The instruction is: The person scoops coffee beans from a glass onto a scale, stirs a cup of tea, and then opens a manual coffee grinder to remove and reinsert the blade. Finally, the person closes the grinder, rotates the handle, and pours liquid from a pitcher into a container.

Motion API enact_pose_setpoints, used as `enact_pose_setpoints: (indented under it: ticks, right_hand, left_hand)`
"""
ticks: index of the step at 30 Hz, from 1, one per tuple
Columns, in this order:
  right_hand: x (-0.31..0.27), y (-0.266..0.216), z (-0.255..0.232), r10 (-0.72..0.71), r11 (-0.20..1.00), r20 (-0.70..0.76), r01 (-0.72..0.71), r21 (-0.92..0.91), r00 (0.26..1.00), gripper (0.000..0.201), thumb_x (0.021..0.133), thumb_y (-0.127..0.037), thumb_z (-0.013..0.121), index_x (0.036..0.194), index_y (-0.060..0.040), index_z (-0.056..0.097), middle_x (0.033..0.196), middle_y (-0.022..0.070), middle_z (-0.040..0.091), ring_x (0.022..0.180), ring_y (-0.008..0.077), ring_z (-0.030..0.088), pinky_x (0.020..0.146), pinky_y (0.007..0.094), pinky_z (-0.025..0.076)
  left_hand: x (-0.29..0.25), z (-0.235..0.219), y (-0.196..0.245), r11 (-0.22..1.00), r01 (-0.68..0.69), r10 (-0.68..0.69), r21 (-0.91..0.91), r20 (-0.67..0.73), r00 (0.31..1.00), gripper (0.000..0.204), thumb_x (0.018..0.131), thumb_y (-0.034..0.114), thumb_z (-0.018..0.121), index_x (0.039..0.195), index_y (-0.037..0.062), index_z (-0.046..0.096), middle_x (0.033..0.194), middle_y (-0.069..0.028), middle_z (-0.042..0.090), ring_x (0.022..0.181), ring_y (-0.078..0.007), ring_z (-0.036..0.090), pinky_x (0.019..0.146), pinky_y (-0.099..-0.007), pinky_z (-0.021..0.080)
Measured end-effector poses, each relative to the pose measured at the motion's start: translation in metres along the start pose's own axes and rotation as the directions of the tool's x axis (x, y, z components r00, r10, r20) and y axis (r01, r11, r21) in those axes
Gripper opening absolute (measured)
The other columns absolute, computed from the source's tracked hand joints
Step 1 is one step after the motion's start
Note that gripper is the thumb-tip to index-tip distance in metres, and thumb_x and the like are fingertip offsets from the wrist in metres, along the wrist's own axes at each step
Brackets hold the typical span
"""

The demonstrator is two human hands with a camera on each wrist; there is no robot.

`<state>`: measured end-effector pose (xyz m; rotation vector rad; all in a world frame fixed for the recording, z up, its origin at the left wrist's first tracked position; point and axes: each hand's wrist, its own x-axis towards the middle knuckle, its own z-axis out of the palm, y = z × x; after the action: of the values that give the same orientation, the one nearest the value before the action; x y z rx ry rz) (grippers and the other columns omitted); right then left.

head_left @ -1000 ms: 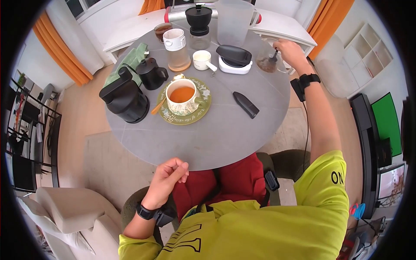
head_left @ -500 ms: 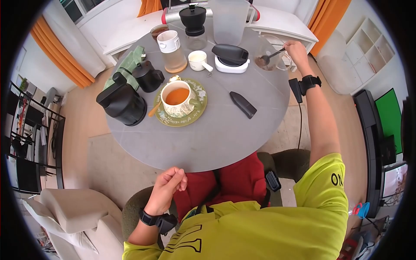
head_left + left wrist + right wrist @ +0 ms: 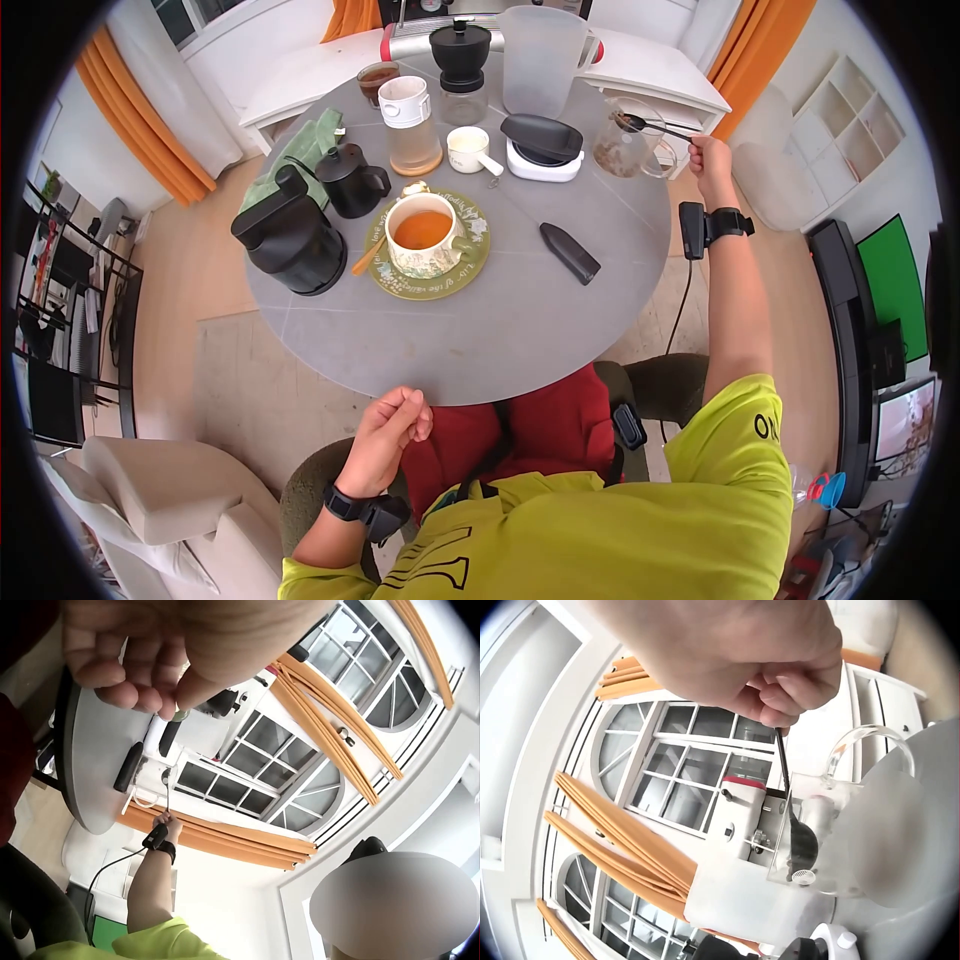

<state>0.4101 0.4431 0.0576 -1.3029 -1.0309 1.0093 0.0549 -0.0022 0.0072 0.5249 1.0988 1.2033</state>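
Note:
My right hand [image 3: 712, 168] is held out at the table's right edge and pinches the handle of a black spoon [image 3: 655, 124]. The spoon's bowl is at the mouth of a clear glass mug [image 3: 612, 158] with brown residue inside. In the right wrist view the dark spoon bowl [image 3: 803, 846] points down and overlaps the mug, whose clear handle [image 3: 870, 733] shows beside it. My left hand [image 3: 385, 435] stays by the table's front edge with loosely curled fingers and holds nothing. Nearest to it on the table is a patterned cup [image 3: 425, 262] of orange-brown drink on a green saucer [image 3: 420, 290].
A black handheld frother [image 3: 569, 253] lies right of the cup. Behind are a white scale [image 3: 545, 172] bearing a black tray, a small white cup [image 3: 467, 150], a manual grinder [image 3: 460, 60] and a frosted pitcher [image 3: 543, 65]. Black kettles [image 3: 290, 240] stand left.
My right hand has drawn back toward my body and raised the spoon, which was lower inside the glass mug before. The left hand has barely moved.

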Motion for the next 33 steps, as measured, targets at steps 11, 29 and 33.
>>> enact_pose_setpoints:
  ticks: [11, 29, 33]
  right_hand:
    - [-0.021, -0.011, 0.001, -0.082, 0.959, 0.086, 0.055, 0.280, 0.993, 0.009, 0.086, -0.006, 0.051, 0.090, 0.0007, 0.056, 0.062, 0.0025, 0.051, 0.049, 0.0080, 0.040, 0.043, 0.0209, 0.030]
    - [-0.096, -0.002, 0.105, -0.627, 0.556, 0.311, 0.690, -0.464, 0.714, 0.012, 0.089, -0.014, 0.053, 0.095, -0.0062, 0.061, 0.073, 0.0142, 0.063, 0.066, 0.0273, 0.062, 0.061, 0.0354, 0.047]
    - [-0.114, -0.010, 0.107, -0.742, 0.240, 0.463, 0.837, -0.492, 0.485, 0.010, 0.092, -0.013, 0.052, 0.097, -0.0066, 0.057, 0.078, 0.0172, 0.062, 0.072, 0.0363, 0.060, 0.062, 0.0419, 0.046]
  left_hand:
    - [0.005, -0.011, -0.007, 0.998, -0.016, 0.014, -0.068, -0.026, 1.000, 0.023, 0.099, 0.021, 0.050, 0.081, 0.0067, 0.054, 0.071, 0.0014, 0.050, 0.066, -0.0083, 0.046, 0.064, -0.0233, 0.038]
    - [0.005, -0.012, -0.007, 0.992, -0.043, 0.038, -0.115, -0.044, 0.998, 0.021, 0.099, 0.022, 0.049, 0.087, 0.0065, 0.055, 0.073, 0.0015, 0.051, 0.067, -0.0081, 0.047, 0.064, -0.0226, 0.038]
    - [0.005, -0.012, -0.006, 0.996, -0.026, 0.024, -0.085, -0.028, 0.999, 0.021, 0.100, 0.023, 0.049, 0.088, 0.0065, 0.056, 0.073, 0.0015, 0.051, 0.068, -0.0079, 0.048, 0.065, -0.0222, 0.040]
